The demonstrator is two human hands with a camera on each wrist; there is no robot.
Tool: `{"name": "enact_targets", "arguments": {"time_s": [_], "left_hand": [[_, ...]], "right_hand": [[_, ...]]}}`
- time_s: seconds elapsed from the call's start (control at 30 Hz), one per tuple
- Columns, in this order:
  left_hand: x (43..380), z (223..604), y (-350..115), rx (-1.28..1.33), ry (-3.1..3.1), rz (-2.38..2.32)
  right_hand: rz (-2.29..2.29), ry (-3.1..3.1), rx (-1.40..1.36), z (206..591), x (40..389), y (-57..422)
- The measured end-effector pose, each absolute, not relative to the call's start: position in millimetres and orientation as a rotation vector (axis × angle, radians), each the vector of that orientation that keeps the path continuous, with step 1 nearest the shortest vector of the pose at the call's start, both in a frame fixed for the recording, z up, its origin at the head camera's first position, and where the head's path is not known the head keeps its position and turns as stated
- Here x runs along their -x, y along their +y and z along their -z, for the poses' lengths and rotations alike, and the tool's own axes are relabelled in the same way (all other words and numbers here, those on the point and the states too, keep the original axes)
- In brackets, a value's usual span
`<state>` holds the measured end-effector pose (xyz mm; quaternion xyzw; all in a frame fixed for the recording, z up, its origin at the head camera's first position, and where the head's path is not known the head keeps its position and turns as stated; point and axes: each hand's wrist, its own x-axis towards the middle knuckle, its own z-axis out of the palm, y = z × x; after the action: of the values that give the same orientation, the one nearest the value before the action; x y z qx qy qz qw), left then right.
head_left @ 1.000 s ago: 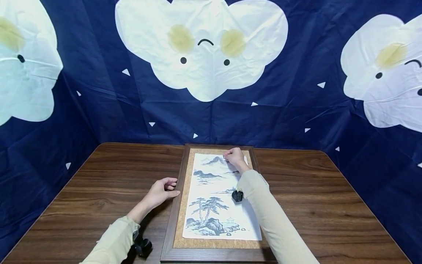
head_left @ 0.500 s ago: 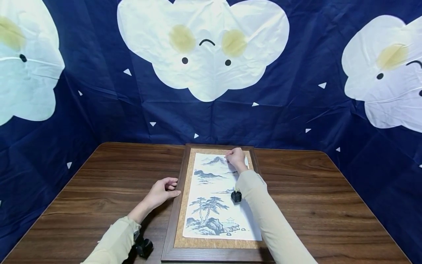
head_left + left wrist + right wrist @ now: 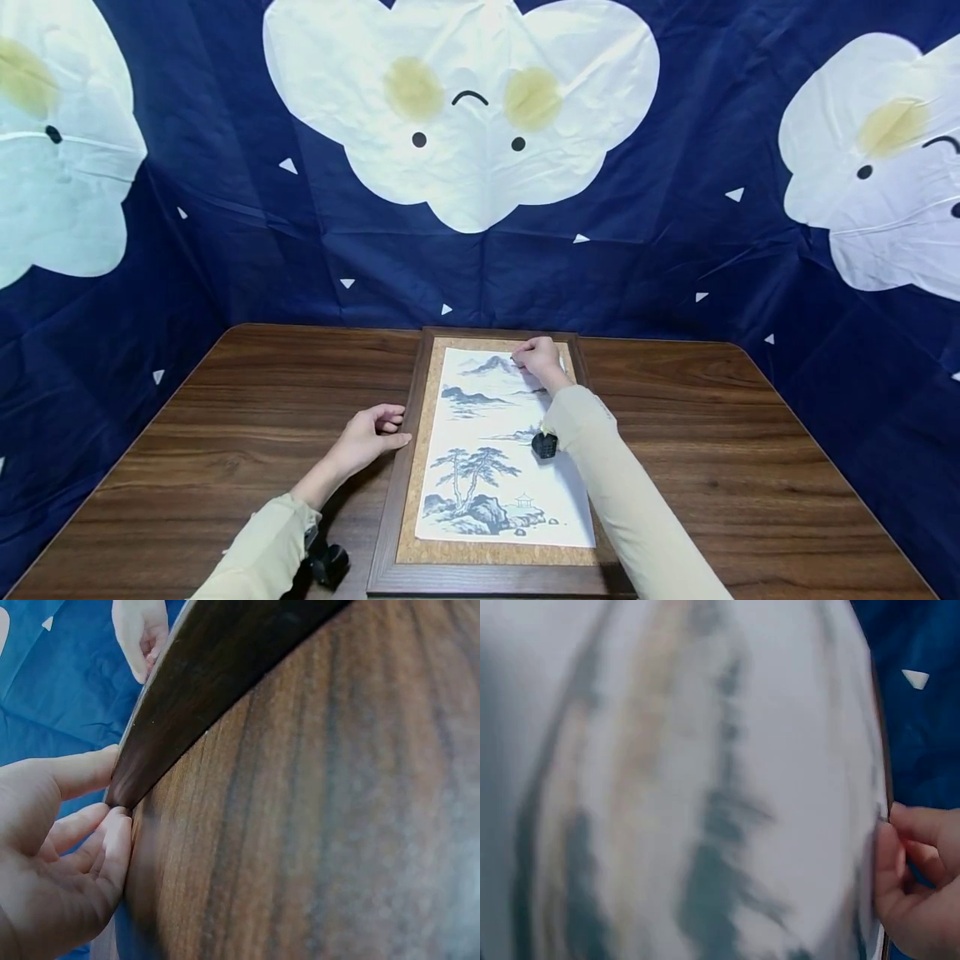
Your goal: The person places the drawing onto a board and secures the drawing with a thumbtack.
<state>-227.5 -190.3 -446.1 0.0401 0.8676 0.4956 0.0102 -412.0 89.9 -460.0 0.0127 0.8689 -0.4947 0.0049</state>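
Note:
A paper sheet with an ink landscape of mountains and trees lies on a cork board in a brown wooden frame. My left hand rests at the frame's left side, thumb on its upper edge. In the left wrist view its fingertips touch the side wall near the table. At the sheet's top, right of the middle, my right hand pinches a small thing with thumb and forefinger against the paper. Those fingers mostly hide it, so its kind is unclear.
The frame lies on a dark wood-grain table. Behind hangs a navy cloth with white cloud shapes. Black wrist cameras are on both forearms; the right one is above the sheet.
My right forearm has shifted slightly, while its fingertips stay at nearly the same spot on the sheet. The left hand and the frame hold their places.

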Motion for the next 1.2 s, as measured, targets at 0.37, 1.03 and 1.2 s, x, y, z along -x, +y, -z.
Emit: {"name": "enact_targets", "arguments": {"time_s": [0.37,1.03,1.2], "left_hand": [[226.9,447.1,-191.6,-0.14,2.715,-1.553],[227.2,444.1,-194.7,-0.18,2.679,-1.566],[226.4,440.9,-196.8,-0.23,2.663,-1.545]], "right_hand": [[1.627,2.514,0.126,408.9,360.7,123.6],[1.568,2.726,0.469,390.0,301.5,234.8],[1.463,2.846,0.521,387.7,286.2,255.1]]}}
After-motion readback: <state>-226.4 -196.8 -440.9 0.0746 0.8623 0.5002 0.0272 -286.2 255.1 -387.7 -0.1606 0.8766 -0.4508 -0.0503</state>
